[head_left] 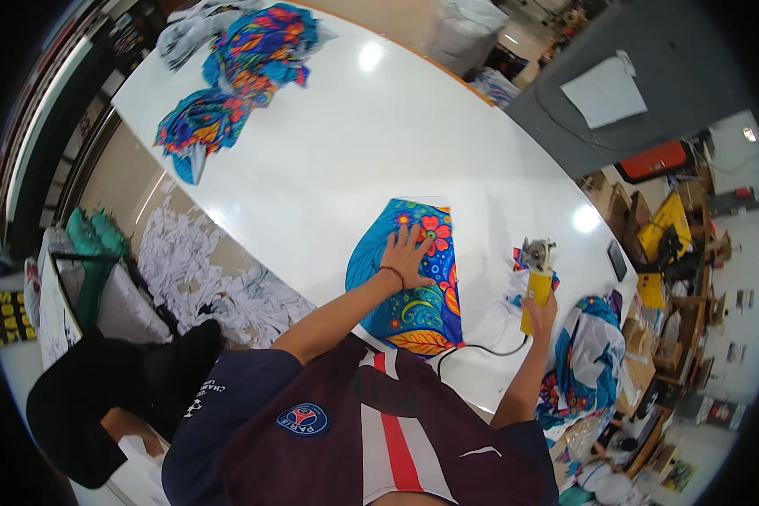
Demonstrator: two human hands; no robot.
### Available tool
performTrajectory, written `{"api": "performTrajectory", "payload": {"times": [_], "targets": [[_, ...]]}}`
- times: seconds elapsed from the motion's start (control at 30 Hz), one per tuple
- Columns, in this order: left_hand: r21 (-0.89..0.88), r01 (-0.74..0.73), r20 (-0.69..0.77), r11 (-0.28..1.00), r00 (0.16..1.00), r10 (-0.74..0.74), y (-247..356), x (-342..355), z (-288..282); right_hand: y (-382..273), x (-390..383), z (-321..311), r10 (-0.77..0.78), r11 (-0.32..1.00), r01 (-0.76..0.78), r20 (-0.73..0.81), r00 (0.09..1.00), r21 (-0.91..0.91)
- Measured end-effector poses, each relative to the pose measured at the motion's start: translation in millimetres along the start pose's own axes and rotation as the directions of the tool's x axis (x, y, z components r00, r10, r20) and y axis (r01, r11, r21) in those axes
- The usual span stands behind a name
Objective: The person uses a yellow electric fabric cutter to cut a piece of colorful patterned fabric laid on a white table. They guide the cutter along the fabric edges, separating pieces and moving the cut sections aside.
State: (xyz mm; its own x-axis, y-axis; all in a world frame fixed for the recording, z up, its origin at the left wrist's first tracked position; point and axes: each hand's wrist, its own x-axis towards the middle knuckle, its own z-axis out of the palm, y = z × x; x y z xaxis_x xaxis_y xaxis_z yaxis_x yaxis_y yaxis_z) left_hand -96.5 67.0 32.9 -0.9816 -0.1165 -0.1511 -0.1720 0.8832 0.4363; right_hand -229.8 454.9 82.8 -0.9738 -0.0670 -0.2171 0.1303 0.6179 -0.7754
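On the white table lies a floral fabric piece [409,312], mostly blue with red, orange and yellow flowers; one long side is straight, the other curved. My left hand [405,260] rests flat on it with fingers spread. To the right of the fabric, my right hand [542,315] is wrapped around the yellow handle of an electric fabric cutter [538,282]. Its metal head points away from me, above small fabric scraps [513,291]. A dark cord [493,351] runs from the handle back toward my body.
Crumpled floral fabric [244,76] lies at the table's far left. More bunched fabric [586,363] sits at the right edge, near a phone [617,261]. White scraps [194,261] cover the floor at left. A person in a black cap [76,405] is close at my left.
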Motion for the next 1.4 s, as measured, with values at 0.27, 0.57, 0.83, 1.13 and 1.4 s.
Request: {"api": "performTrajectory", "payload": {"times": [0.27, 0.57, 0.83, 1.13, 1.4], "targets": [[-0.206, -0.588, -0.039, 0.782, 0.804, 0.594, 58, 39, 11, 22, -152, -56, 0.222, 0.959, -0.169, -0.233, 0.947, 0.227], [0.023, -0.444, 0.288, 0.896, 0.861, 0.419, -39, -76, 12, 27, -230, -15, 0.344, 0.922, -0.339, 0.006, 0.939, 0.186], [0.595, -0.230, 0.377, 0.770, 0.926, -0.014, -113, -28, -107, -4, -227, 14, 0.334, 0.904, -0.285, 0.111, 0.936, -0.317], [-0.058, 0.010, -0.173, 0.998, 0.985, -0.020, -134, -142, -23, -1, -237, 24, 0.314, 0.794, -0.271, -0.015, 0.949, -0.544], [-0.082, -0.027, -0.398, 0.996, 0.917, -0.008, -135, -153, -7, -1, -190, 11, 0.251, 0.787, -0.175, 0.049, 0.967, -0.592]]}}
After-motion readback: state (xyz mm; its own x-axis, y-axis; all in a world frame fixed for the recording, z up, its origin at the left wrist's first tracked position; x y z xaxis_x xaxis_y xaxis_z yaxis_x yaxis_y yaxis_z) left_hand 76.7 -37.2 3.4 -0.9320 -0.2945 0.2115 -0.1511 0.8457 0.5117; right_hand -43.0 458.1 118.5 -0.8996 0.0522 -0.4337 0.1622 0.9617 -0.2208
